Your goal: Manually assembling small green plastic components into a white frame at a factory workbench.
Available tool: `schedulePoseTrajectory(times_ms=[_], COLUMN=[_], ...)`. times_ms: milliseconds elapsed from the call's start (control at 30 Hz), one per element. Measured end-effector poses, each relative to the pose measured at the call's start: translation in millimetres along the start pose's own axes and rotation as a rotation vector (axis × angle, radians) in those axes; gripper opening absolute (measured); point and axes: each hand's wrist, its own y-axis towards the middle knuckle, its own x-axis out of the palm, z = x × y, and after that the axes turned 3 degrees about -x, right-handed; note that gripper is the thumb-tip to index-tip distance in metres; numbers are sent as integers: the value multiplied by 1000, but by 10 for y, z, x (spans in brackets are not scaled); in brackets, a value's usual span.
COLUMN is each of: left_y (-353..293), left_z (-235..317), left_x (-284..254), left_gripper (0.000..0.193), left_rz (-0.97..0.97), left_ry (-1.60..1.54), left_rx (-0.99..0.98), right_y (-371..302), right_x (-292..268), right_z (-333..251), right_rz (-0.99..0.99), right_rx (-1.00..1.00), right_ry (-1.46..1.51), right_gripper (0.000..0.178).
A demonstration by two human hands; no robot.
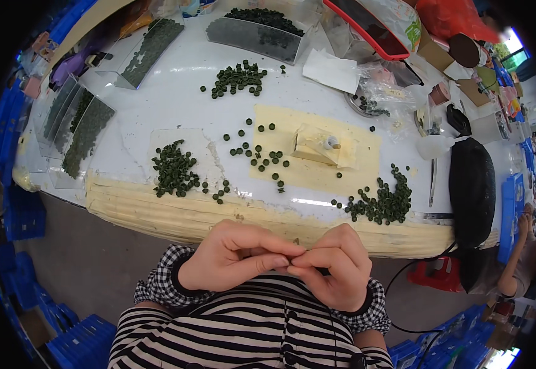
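Note:
My left hand [241, 255] and my right hand [337, 265] meet in front of my body, just off the table's front edge. Thumb and forefinger of each are pinched together, fingertips nearly touching. Whatever small thing they pinch is too hidden to name; a dark speck shows between them. Beyond the hands lie small round dark green pieces: a heap [174, 169] at the left, another heap [382, 200] at the right, and loose ones [258, 148] in the middle. A block wrapped in cream tape [317, 146], with a small white nub on top, stands on a yellow sheet [366, 138].
Clear plastic bins [252, 38] of green pieces line the far and left sides. A farther green pile [238, 79] lies near white paper [331, 71]. A red-cased phone [369, 27], plastic bags and a black cushion-like bundle [472, 190] are at the right. Another person's arm [514, 258] shows far right.

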Motion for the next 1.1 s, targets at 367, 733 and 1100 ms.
schedulePoseTrajectory(times_ms=[367,733,1100], left_y=[22,25,-161], left_z=[-150,-185,-19], left_x=[15,82,-176], left_gripper=[18,20,32], left_rz=[-89,130,567], left_ry=[-112,-186,123], left_rx=[-11,45,251], right_y=[-129,-94,212], right_x=[-22,41,403], right_z=[47,81,137], right_rz=[33,63,5], right_rx=[29,-128,9], right_ry=[78,-248,-83], right_gripper=[27,32,26])
